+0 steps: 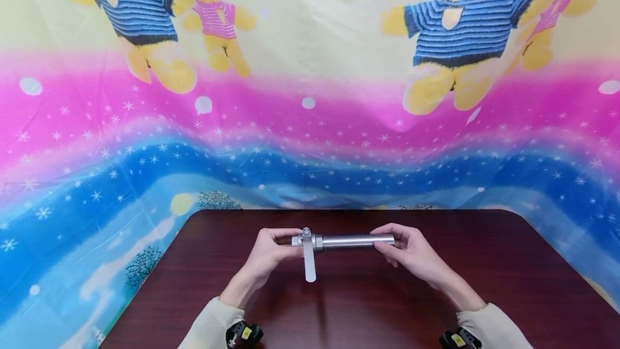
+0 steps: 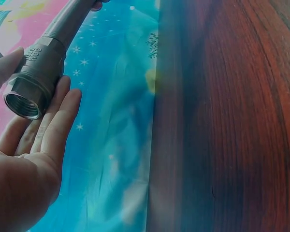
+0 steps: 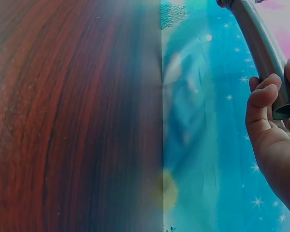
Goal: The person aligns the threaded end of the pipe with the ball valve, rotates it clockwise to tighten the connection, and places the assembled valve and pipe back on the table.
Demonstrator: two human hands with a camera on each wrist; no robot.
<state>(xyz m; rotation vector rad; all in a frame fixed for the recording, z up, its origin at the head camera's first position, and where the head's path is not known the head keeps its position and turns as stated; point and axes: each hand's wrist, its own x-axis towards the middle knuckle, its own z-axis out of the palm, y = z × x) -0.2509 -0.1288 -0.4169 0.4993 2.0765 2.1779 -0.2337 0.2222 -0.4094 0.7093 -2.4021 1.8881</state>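
Observation:
A metal ball valve point(image 1: 307, 235) with a flat lever handle point(image 1: 310, 265) is joined to one end of a shiny steel pipe point(image 1: 349, 241). Held level above the table, the piece spans both hands. My left hand point(image 1: 263, 255) grips the valve's outer end between thumb and fingers; in the left wrist view its threaded opening point(image 2: 23, 106) faces the camera and raised lettering shows on the body. At the other end, my right hand point(image 1: 414, 249) pinches the pipe, thumb on the near side. The pipe's open, hollow end point(image 3: 286, 111) shows in the right wrist view. The lever points toward me.
A dark reddish wooden table point(image 1: 378, 306) with rounded far corners lies beneath the hands. Behind and beside it hangs a colourful curtain point(image 1: 310, 123) printed with bears and snowflakes, reaching down to the table's edge. Dark straps with small devices sit on both wrists.

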